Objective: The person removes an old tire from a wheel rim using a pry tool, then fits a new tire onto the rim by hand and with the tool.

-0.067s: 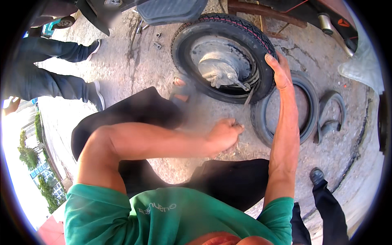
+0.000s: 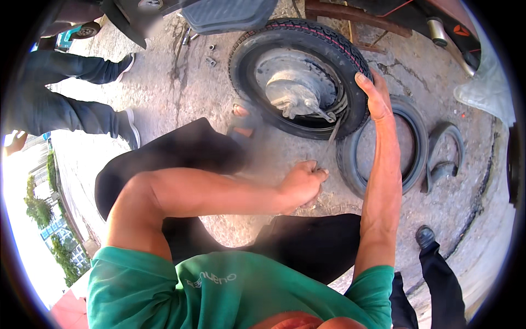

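A black tyre (image 2: 353,60) with a red line along its tread sits around a grey dusty wheel hub (image 2: 296,90), tilted on the concrete. My right hand (image 2: 375,96) rests against the tyre's right side, palm on the tread and thumb up, fingers partly hidden behind it. A thin metal tyre lever (image 2: 334,131) sticks out from between the tyre and the rim at the lower right. It points down to my left hand (image 2: 302,185), which is closed in a fist around its near end; the stretch just above the fist is hazy.
A loose tyre (image 2: 353,178) lies right of the wheel, and a curved black rubber strip (image 2: 457,142) beside it. Small metal sockets (image 2: 211,61) lie at the upper left. A grey vehicle footboard (image 2: 230,15) overhangs the wheel. People's legs (image 2: 82,118) stand left and lower right.
My left hand has dropped very slightly. The wheel has shifted a touch to the left, and my right hand stays on the tyre.
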`<action>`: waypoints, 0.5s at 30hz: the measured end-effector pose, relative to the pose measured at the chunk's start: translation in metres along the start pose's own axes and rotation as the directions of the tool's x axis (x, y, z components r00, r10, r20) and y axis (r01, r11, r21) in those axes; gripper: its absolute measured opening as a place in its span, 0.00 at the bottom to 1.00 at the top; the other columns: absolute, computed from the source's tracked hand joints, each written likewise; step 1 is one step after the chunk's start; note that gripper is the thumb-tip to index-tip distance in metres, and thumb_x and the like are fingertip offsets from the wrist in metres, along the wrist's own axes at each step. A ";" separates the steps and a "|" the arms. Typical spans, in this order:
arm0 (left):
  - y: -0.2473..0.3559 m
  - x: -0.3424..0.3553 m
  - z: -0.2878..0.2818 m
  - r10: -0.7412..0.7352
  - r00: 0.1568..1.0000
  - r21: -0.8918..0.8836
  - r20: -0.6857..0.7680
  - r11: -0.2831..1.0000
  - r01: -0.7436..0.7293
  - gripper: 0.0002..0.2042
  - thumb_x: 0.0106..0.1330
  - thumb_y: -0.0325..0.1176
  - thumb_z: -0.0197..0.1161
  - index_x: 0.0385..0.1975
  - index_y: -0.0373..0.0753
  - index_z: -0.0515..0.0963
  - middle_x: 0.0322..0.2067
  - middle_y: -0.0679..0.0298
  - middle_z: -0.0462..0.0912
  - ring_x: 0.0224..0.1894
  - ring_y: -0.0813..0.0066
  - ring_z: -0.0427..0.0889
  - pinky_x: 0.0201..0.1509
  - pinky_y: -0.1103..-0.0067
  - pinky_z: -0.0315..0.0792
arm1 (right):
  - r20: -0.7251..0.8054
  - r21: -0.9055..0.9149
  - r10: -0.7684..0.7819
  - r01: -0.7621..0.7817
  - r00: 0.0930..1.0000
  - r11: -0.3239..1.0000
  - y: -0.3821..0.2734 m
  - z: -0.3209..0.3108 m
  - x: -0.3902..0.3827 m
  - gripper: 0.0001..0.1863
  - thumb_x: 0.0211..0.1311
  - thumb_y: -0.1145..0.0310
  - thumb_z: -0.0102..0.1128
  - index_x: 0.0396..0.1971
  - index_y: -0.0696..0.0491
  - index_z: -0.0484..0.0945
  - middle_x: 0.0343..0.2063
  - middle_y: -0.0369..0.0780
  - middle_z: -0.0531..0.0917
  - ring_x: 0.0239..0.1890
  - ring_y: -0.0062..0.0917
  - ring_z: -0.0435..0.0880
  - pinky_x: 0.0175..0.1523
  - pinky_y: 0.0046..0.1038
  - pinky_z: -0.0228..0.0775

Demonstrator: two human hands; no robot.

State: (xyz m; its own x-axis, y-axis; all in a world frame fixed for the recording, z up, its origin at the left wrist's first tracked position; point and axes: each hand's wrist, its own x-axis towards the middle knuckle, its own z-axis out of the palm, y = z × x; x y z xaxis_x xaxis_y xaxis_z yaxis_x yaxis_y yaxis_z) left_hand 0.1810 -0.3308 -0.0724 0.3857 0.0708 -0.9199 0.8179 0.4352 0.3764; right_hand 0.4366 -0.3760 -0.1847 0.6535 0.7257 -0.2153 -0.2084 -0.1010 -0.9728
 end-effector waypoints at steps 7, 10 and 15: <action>-0.012 0.001 0.044 0.029 0.999 -0.262 -0.025 0.964 -0.034 0.11 0.79 0.37 0.55 0.35 0.38 0.67 0.15 0.67 0.68 0.12 0.79 0.64 0.14 0.76 0.58 | 0.033 -0.026 -0.026 0.027 0.999 0.999 0.002 -0.001 0.003 0.41 0.51 0.48 0.73 0.59 0.64 0.77 0.49 0.44 0.85 0.50 0.26 0.81 0.59 0.28 0.71; -0.040 0.025 0.059 0.108 0.993 -0.400 -0.041 0.909 -0.115 0.10 0.79 0.37 0.55 0.37 0.38 0.67 0.16 0.68 0.69 0.13 0.79 0.65 0.15 0.77 0.59 | 0.024 -0.004 0.009 -0.009 1.000 1.000 0.002 -0.004 0.005 0.42 0.50 0.48 0.75 0.58 0.65 0.77 0.49 0.45 0.85 0.50 0.27 0.82 0.59 0.29 0.72; -0.085 0.065 0.075 0.263 0.954 -0.341 -0.141 0.892 -0.296 0.10 0.79 0.37 0.54 0.38 0.37 0.70 0.18 0.68 0.72 0.16 0.80 0.68 0.19 0.76 0.63 | 0.018 -0.058 -0.017 0.018 1.000 0.998 0.004 -0.001 0.010 0.43 0.48 0.49 0.76 0.58 0.65 0.77 0.49 0.46 0.85 0.51 0.29 0.82 0.59 0.29 0.72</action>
State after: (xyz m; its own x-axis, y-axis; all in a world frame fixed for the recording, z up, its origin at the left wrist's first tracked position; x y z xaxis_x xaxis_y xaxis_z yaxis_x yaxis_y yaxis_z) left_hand 0.1684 -0.4303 -0.1561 0.5229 0.3087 -0.7945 0.4695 0.6736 0.5707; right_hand 0.4428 -0.3696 -0.1903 0.6441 0.7391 -0.1971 -0.1536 -0.1275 -0.9799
